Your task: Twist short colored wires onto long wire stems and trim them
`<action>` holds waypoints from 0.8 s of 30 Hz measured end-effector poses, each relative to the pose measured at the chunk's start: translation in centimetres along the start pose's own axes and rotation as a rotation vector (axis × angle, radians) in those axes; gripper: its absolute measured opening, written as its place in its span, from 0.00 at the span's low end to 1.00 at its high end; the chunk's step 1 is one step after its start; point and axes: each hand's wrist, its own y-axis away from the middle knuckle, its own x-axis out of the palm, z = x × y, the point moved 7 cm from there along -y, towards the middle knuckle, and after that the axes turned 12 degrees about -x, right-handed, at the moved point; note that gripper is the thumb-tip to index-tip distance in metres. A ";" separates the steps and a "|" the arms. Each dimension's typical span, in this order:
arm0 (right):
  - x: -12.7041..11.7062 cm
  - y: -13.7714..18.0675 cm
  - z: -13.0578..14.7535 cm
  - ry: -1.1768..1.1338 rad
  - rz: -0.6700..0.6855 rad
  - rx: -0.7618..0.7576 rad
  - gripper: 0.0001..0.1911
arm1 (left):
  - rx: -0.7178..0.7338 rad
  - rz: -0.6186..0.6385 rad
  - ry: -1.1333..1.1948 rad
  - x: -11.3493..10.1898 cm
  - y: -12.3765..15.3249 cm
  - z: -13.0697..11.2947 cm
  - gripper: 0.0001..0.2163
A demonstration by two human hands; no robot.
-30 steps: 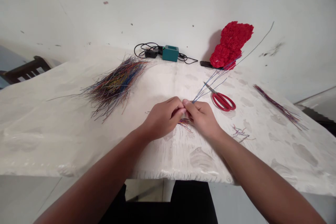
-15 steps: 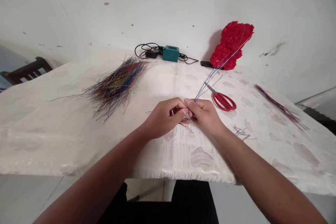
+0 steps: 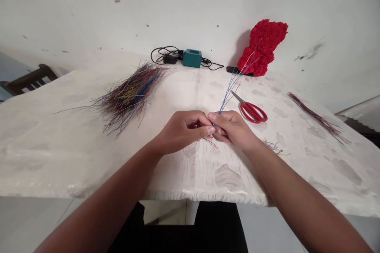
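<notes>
Several thin blue and white wires [image 3: 227,94] stick up and away from my right hand [image 3: 233,127], pinched between its thumb and fingers. Close against it, my left hand [image 3: 187,131] has thumb and forefinger closed at the lower end of the same wires. The very tips are mostly hidden by my fingers. Beneath the hands lie short orange and red wire pieces [image 3: 211,141], partly covered. Scissors with red handles [image 3: 252,112] rest on the table just beyond my right hand, their blades pointing up and left.
A large heap of coloured wires [image 3: 130,97] lies on the left of the cloth-covered table [image 3: 118,170]. A thin wire bundle [image 3: 316,116] is at the right, and wire scraps [image 3: 274,147] sit by my right forearm. Along the wall stand a green box [image 3: 192,58] with black cables and a red ruffled object [image 3: 263,47].
The blue wires have tilted more upright and their far ends have dropped lower. A bit of blue wire now shows between my fingertips. The view has shifted slightly.
</notes>
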 end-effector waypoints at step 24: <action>0.1 -0.1 -0.1 -0.070 -0.020 -0.009 0.26 | -0.052 0.001 0.013 -0.2 -0.1 0.9 0.08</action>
